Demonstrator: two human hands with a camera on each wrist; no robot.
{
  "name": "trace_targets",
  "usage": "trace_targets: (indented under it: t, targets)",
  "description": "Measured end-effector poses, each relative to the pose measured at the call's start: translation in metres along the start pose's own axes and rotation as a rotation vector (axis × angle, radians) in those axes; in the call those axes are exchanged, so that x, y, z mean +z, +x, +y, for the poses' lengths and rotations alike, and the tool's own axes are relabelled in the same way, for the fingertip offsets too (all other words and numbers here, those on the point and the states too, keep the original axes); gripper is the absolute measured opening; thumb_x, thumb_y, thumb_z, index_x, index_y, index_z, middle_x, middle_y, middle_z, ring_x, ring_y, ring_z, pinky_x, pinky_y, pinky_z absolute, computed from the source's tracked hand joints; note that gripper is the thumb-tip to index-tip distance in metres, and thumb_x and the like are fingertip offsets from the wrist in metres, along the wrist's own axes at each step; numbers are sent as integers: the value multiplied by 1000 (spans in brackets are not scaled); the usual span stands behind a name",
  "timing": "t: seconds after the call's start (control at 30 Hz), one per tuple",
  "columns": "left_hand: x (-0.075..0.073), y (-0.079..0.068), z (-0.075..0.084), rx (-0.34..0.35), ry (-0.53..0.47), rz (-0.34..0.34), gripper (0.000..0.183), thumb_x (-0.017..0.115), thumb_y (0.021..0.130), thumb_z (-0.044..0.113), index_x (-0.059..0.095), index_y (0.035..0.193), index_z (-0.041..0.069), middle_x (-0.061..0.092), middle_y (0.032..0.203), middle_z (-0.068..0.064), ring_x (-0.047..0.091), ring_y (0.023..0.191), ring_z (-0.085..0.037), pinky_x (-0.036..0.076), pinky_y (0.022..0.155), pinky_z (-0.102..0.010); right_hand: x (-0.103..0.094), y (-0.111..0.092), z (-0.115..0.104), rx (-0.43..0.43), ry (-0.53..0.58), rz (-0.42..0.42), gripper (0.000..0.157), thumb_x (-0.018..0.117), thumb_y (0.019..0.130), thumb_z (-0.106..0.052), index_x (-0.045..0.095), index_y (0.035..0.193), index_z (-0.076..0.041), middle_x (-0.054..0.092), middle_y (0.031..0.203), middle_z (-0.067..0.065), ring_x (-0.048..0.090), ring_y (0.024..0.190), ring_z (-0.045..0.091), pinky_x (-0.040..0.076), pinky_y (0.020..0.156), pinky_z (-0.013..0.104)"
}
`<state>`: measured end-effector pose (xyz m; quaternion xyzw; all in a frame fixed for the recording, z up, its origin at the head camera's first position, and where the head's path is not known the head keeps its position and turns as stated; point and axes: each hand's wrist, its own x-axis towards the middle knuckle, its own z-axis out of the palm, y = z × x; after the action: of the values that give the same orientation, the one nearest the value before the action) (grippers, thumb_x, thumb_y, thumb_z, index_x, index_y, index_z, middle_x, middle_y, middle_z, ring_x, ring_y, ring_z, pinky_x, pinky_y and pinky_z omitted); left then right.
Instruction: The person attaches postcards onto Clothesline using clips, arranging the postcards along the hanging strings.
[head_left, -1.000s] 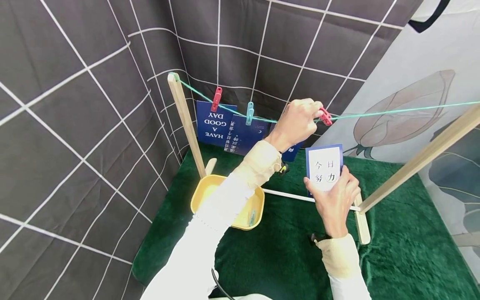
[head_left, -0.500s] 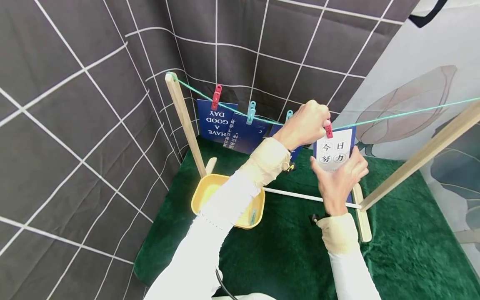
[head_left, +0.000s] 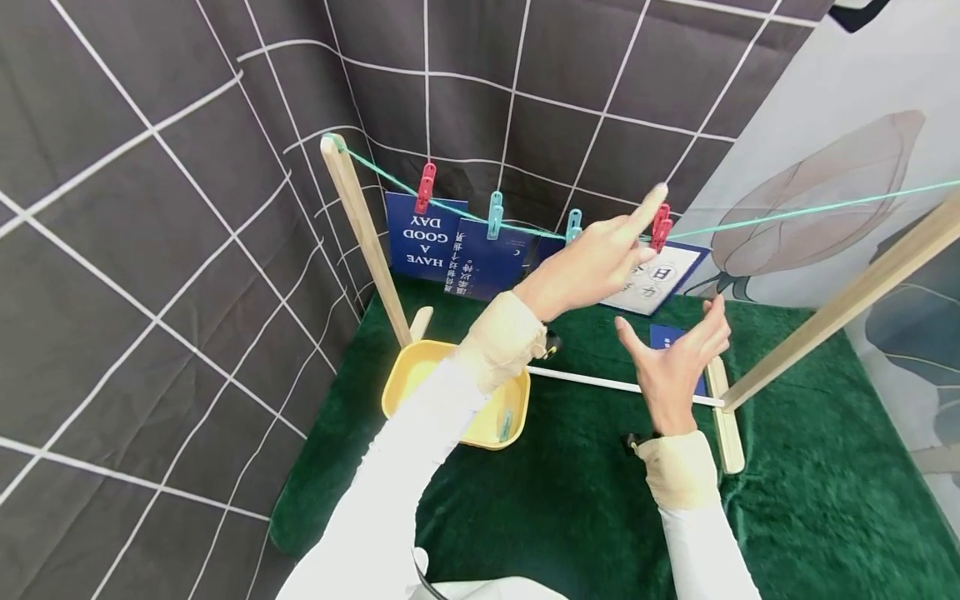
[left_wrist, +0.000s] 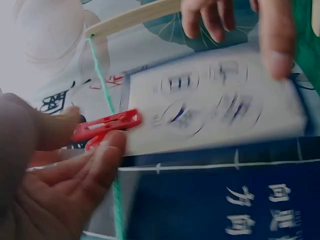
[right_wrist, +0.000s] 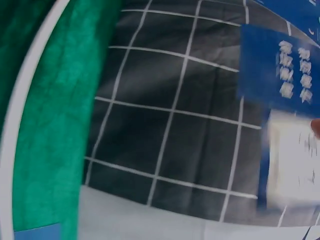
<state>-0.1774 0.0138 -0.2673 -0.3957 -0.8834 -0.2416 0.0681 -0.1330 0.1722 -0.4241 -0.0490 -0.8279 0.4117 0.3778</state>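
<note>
A white card with a blue border and dark Chinese characters (head_left: 660, 275) hangs tilted from the green line, under a red clothespin (head_left: 662, 227). My left hand (head_left: 588, 262) is beside that clothespin, index finger straight and thumb close to its side. In the left wrist view the red clothespin (left_wrist: 107, 125) lies between thumb and fingertips, which look spread around it. My right hand (head_left: 672, 371) is just below the card with fingers and thumb apart, holding nothing. Only a fingertip (right_wrist: 316, 127) shows in the right wrist view, near the blurred white card (right_wrist: 292, 160).
Blue cards (head_left: 426, 242) hang farther left from red and light-blue clothespins (head_left: 496, 215). The green line (head_left: 810, 211) runs between wooden posts (head_left: 367, 237). A yellow basin (head_left: 517, 417) holds a light-blue clothespin. Another blue card (head_left: 663, 336) lies on green cloth behind my right hand.
Both hands brought the white card and red clothespin together at the line. The right hand then let go of the card, which swung tilted. The left fingers loosened from the clothespin.
</note>
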Motion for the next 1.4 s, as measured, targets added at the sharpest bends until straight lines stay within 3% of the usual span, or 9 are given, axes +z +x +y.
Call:
trace_targets:
  t: [0.17,0.3,0.4,0.5,0.67,0.83,1.03,1.17,1.4]
  targets:
    - [18,-40,-13,120,-68,162,52,46,96,16,27,142,1,58,97,-6,54,82,-12,41,77,-14,-5,-17,23,61,-62,-122,96,77,67,-46,26,140,-10,27,135,17,21,122,30,15,100,51]
    - [45,-78,-24,81,-71,146,26,51,93,14,60,115,1,62,94,-6,57,82,-13,44,79,-19,-7,-31,40,115,-121,-260,86,74,71,-45,33,132,0,30,126,27,26,116,41,20,93,59]
    - [75,-110,-37,-93,-111,21,16,54,91,15,66,95,5,63,85,-3,56,75,-12,46,74,-21,-8,-48,46,133,-119,-375,67,70,77,-39,45,121,5,43,114,28,39,106,42,29,89,53]
    - [109,-141,-51,-378,-147,-156,12,58,88,18,63,87,7,59,75,-1,52,65,-11,44,61,-22,-3,-72,43,161,-60,-513,41,65,83,-34,58,102,2,59,91,17,54,85,29,40,77,39]
    - [153,-180,-66,-682,-128,-324,23,65,81,18,59,97,3,57,74,-7,52,62,-18,43,56,-29,19,-129,23,327,144,-763,30,58,89,-35,64,85,-5,63,70,3,58,64,13,44,61,24]
    - [183,-196,-67,-768,-140,-347,43,67,81,19,51,118,4,61,90,-11,57,72,-20,47,66,-32,37,-166,5,467,315,-879,38,50,94,-32,60,84,3,62,65,9,58,56,18,45,55,25]
    - [197,-201,-69,-779,-190,-257,14,66,80,11,54,86,5,53,69,-4,49,58,-16,42,55,-27,48,-179,-5,517,328,-874,31,48,96,-26,54,81,1,59,61,8,54,49,17,43,50,26]
    - [200,-201,-70,-782,-216,-240,20,62,80,7,48,66,9,39,57,0,40,50,-14,34,48,-24,53,-182,-3,577,385,-863,27,50,95,-19,53,79,3,57,60,8,52,47,16,44,49,27]
    - [199,-205,-69,-764,-265,-190,18,61,81,12,51,67,8,40,57,-1,40,49,-15,33,46,-25,54,-182,0,644,428,-819,30,58,90,-19,53,73,5,52,57,5,47,48,12,38,47,23]
